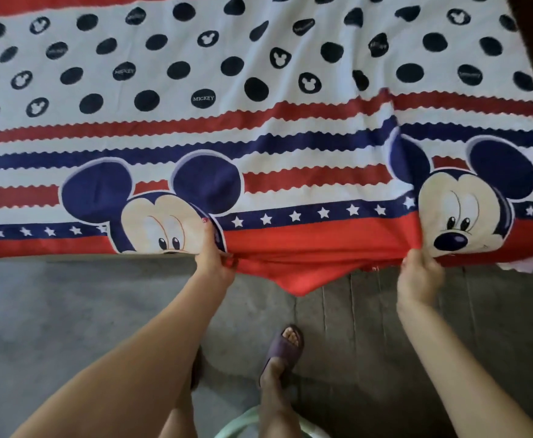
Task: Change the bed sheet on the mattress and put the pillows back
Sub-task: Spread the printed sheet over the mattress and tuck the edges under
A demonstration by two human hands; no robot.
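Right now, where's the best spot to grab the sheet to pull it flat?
Probably the red bottom hem of the sheet, from the floor side, where it sags loose. The left hand and right hand already pinch it there, set apart; wrinkles run up from the right grip, so pull toward yourself.

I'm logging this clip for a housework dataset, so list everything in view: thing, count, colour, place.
bed sheet: one, white with navy dots, red and navy stripes, cartoon mouse faces; spread across the upper half, red edge bunched between the hands.
floor: one, grey, below the sheet's edge.
slipper: one visible, purple, on the foot at bottom centre.
pale green rim: one, bottom edge, what it belongs to unclear.
left hand: one, grips the sheet's red edge.
right hand: one, grips the sheet's edge by the right mouse face.
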